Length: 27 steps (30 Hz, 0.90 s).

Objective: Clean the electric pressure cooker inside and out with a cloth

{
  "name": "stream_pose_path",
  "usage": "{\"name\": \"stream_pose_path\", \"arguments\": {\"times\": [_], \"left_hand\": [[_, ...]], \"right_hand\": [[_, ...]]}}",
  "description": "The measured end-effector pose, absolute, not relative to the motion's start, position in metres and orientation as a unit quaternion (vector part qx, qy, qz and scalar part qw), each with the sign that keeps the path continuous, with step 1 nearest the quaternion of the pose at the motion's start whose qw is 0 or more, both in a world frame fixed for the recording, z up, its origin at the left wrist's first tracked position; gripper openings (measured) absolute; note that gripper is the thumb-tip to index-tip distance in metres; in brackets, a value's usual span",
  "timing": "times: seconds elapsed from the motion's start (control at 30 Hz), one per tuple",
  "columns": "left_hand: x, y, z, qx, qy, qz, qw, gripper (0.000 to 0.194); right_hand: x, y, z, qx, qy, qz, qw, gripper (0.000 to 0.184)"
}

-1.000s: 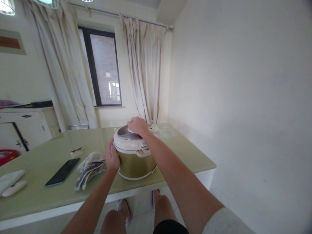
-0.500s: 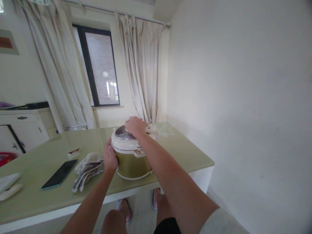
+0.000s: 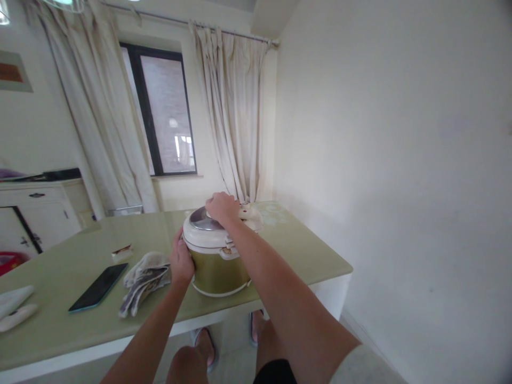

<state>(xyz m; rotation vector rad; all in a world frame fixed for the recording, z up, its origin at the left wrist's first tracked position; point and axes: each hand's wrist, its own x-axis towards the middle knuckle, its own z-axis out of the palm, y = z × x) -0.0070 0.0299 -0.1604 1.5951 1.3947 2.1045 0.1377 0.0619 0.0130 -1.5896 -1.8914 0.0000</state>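
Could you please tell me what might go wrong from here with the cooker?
The cooker stands close to the near edge of the table, with feet below, so a strong pull could possibly bring it down. With the left hand on its side and the right hand on top, it might swivel if pushed unevenly.

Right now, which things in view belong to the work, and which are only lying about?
In use:
green-and-white cooker, left hand on its side, right hand on top

Only lying about:
bunched cloth, perhaps gloves
dark phone
small white item beyond the phone
white items, far left
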Motion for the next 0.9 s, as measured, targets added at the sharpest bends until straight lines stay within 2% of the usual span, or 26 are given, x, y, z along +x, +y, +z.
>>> {"name": "stream_pose_path", "arguments": {"times": [0.37, 0.57, 0.73, 0.9], "left_hand": [[-0.005, 0.029, -0.159, 0.528, 0.463, 0.706, 0.095, 0.061], [-0.006, 0.029, -0.16, 0.522, 0.477, 0.701, 0.087, 0.061], [-0.007, 0.028, -0.161, 0.525, 0.476, 0.701, 0.084, 0.06], [-0.008, 0.028, -0.162, 0.536, 0.458, 0.704, 0.084, 0.06]], "right_hand": [[0.141, 0.065, 0.011, -0.601, -0.732, -0.024, 0.319, 0.039], [0.148, 0.078, 0.013, -0.521, -0.81, -0.05, 0.266, 0.03], [0.157, 0.08, 0.017, -0.472, -0.847, -0.047, 0.24, 0.035], [0.175, 0.09, 0.022, -0.356, -0.909, -0.042, 0.214, 0.036]]}}
